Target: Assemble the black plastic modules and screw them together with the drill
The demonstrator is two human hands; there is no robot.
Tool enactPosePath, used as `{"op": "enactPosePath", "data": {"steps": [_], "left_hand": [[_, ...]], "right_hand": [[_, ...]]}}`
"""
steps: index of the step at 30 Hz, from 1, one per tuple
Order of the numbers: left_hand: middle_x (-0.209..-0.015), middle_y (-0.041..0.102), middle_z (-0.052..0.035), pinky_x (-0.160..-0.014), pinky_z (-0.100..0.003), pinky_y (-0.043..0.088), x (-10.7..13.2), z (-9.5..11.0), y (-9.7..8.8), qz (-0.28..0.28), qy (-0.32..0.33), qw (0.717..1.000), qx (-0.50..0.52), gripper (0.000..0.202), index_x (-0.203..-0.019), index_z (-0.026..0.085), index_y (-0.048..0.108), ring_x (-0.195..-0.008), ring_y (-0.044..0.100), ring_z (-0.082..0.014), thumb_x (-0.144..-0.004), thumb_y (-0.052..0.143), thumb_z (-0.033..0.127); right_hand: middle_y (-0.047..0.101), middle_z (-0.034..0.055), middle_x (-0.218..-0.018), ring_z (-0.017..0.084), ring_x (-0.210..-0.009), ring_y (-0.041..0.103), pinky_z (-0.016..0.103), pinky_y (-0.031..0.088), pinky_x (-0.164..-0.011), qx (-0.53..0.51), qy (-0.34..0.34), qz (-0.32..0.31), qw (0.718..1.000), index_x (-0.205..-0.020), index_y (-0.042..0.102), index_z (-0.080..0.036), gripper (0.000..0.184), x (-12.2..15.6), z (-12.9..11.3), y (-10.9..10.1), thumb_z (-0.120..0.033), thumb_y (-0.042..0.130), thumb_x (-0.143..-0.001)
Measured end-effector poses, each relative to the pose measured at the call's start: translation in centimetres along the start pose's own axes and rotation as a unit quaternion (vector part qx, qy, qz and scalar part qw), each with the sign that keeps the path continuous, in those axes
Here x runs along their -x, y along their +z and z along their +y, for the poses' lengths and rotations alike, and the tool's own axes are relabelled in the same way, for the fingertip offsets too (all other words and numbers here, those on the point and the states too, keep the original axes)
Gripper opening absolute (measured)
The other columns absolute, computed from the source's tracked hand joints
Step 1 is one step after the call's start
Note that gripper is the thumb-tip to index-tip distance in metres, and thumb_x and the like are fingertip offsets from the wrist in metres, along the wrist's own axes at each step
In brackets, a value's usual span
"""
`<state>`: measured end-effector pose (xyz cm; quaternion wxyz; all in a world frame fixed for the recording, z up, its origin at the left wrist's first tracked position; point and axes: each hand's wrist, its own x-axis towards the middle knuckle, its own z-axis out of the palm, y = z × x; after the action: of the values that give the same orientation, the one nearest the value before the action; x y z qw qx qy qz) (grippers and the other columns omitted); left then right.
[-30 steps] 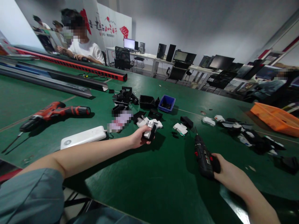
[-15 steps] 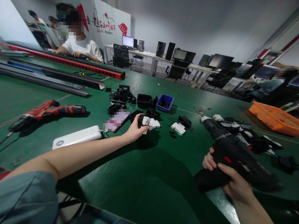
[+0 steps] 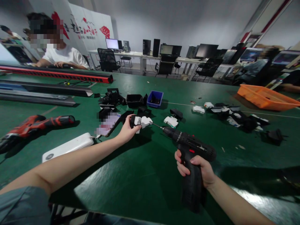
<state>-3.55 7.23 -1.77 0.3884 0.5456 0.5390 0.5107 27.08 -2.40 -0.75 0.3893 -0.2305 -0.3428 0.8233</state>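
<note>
My left hand (image 3: pixel 128 130) is closed around a small black and white plastic part (image 3: pixel 143 122), held just above the green table. My right hand (image 3: pixel 195 165) grips a black cordless drill (image 3: pixel 191 145) by its handle. The drill's long bit (image 3: pixel 157 125) points left, its tip at the right end of the white plastic; whether it sits in a screw is too small to tell. Just behind the bit lie another white part (image 3: pixel 171 121) and a black piece (image 3: pixel 176 113).
A blue bin (image 3: pixel 155 99) with small dark pieces stands beside a black bin (image 3: pixel 134 100). To the left lie a phone (image 3: pixel 109 123), a white power bank (image 3: pixel 67 147) and a red-black drill (image 3: pixel 35 126). An orange basket (image 3: pixel 267 97) is at right. A co-worker (image 3: pixel 63 54) sits across the table.
The black drill has swung left from over the parts at right, and its bit has come to the white plastic in my left hand. The view has turned slightly right.
</note>
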Motion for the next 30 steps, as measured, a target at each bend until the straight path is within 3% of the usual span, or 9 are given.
{"op": "enactPosePath", "data": {"steps": [11,18,30], "left_hand": [[-0.099,0.058,-0.0034,-0.076,-0.031,0.051,0.3,0.8,-0.2,-0.031,0.014,0.999,-0.017,0.057,-0.120,0.022,0.046,-0.087,0.059,-0.0198,-0.068,0.068,0.027],[-0.107,0.058,-0.0046,-0.090,-0.036,0.046,0.0,0.4,-0.3,-0.055,0.066,0.996,-0.039,0.055,-0.121,0.020,0.044,-0.098,0.056,-0.0216,-0.071,0.066,0.026],[-0.109,0.057,-0.0051,-0.091,-0.034,0.044,-0.1,-0.1,-0.5,-0.062,0.072,0.995,-0.036,0.057,-0.122,0.020,0.044,-0.101,0.056,-0.0218,-0.071,0.066,0.026]], "right_hand": [[0.053,0.0049,-0.081,0.009,-0.048,0.046,0.027,0.039,-0.053,0.022,0.028,-0.031,0.999,-0.096,0.058,-0.012,0.030,0.5,1.2,0.8,-0.031,0.052,-0.073],[0.053,0.0050,-0.082,0.009,-0.049,0.048,0.027,0.040,-0.054,0.026,0.031,-0.025,0.999,-0.097,0.058,-0.012,0.031,0.5,1.2,0.8,-0.031,0.051,-0.074],[0.054,0.0055,-0.082,0.010,-0.049,0.048,0.027,0.040,-0.054,0.022,0.031,-0.016,0.999,-0.097,0.058,-0.012,0.032,0.6,1.3,0.7,-0.032,0.052,-0.073]]}}
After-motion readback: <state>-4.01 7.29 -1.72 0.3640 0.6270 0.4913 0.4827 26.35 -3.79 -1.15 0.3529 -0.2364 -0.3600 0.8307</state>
